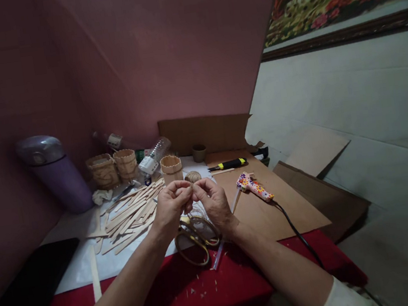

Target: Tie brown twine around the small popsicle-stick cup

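My left hand and my right hand meet over the front of the table, their thumbs and fingertips pinched together. Between them they seem to hold a thin piece of twine, mostly hidden by the fingers. Pale strands of twine show below the fingers. Just behind lies a ball of twine. Under my hands rest scissors with large gold-coloured handles. Close behind the left hand stands a small cup made of wooden sticks.
Loose craft sticks are heaped at left. Two more stick cups, a plastic bottle and a purple tumbler stand behind. On cardboard at right lie a utility knife and a corded glue gun. A glue stick lies in front.
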The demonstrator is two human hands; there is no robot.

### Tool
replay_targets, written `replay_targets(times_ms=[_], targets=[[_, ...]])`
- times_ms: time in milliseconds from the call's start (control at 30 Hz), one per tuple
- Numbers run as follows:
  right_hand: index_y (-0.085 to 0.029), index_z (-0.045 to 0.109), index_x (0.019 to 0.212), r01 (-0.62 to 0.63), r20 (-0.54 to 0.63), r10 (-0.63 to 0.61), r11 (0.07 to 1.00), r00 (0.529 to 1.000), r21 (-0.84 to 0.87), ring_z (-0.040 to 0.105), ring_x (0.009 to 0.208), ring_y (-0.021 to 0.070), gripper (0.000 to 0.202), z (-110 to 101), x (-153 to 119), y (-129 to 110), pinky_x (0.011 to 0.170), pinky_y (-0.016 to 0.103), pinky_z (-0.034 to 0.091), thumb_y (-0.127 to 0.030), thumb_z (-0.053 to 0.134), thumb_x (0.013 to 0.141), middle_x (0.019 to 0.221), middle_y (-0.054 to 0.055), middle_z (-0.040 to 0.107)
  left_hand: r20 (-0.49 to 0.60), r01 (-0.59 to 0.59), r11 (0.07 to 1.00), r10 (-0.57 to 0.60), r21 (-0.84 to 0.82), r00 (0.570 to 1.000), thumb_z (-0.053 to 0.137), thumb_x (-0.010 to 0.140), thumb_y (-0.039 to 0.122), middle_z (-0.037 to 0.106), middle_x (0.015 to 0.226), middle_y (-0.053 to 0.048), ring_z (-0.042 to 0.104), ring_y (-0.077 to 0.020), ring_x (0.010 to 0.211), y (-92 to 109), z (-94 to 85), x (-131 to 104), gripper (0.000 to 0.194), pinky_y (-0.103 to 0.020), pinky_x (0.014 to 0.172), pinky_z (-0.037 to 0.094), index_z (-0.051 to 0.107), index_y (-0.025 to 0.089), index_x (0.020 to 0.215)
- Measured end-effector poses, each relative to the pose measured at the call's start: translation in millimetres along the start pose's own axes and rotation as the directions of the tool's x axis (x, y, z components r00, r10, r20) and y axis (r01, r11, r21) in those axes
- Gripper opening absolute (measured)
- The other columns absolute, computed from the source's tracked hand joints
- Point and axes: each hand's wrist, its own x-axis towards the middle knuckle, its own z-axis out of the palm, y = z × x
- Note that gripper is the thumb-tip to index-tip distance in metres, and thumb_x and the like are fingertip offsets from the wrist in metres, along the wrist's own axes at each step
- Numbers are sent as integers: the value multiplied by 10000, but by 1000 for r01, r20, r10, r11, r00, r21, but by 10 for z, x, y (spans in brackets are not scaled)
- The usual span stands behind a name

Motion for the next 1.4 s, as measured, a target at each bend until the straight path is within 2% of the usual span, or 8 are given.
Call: replay_targets(times_ms=[267,433,633,900,1067,1133,1233,1400], targets=[[-169,572,761,5,67,-14,992,998,127,539,655,111,185,-12,15,-65,683,260,448,-333,552,844,661,-15,563,13,29,998,-28,-60,1000,732,671,240,580,524,13,403,-41,407,0,-16,3,292,-158,407,264,551,118,864],[-175,624,890,-86,137,52,963,989,255,542,664,114,173,-12,15,-86,686,264,447,-315,625,789,667,-18,584,-14,52,997,-53,-59,998,749,658,233,549,496,37,410,-45,412,4,-29,4,329,-153,412,272,544,134,896],[-180,624,834,-108,182,54,948,982,299,541,625,110,162,-22,21,-97,654,262,452,-309,672,749,650,-15,612,20,63,998,-63,-30,998,748,669,278,521,472,53,334,-31,366,12,-35,-3,350,-162,388,226,535,143,910],[-178,592,751,-90,143,56,965,988,245,523,578,103,174,-24,19,-109,603,247,435,-338,659,764,602,-21,593,63,73,997,-70,-40,996,747,669,281,527,471,46,324,-27,360,1,-47,-15,311,-157,380,218,550,143,866],[-189,548,742,-108,141,74,961,987,253,519,549,106,216,-41,36,-60,592,257,433,-387,619,790,592,-40,539,34,63,998,-63,-1,997,746,658,315,577,521,7,416,-51,380,16,-10,-26,286,-174,385,290,596,118,799],[-189,547,740,-74,80,60,980,995,185,498,560,103,216,-60,50,-49,587,246,413,-388,614,790,597,-42,520,32,64,997,-65,37,997,735,668,339,595,550,-11,435,-55,393,13,-7,-28,276,-181,397,313,614,109,762],[-181,558,726,-16,-14,17,998,1000,64,456,588,98,197,-92,72,-50,583,232,379,-359,618,784,629,-32,515,31,77,993,-80,88,996,724,679,372,582,546,-13,384,-34,383,-6,-20,-22,286,-174,389,267,625,104,686],[-181,542,744,31,-65,-26,997,998,65,433,579,95,181,-160,131,-29,566,228,359,-342,603,800,634,-36,496,82,157,972,-173,175,981,725,678,389,544,528,-1,353,-28,391,-47,-54,-19,311,-174,393,209,682,93,761]])
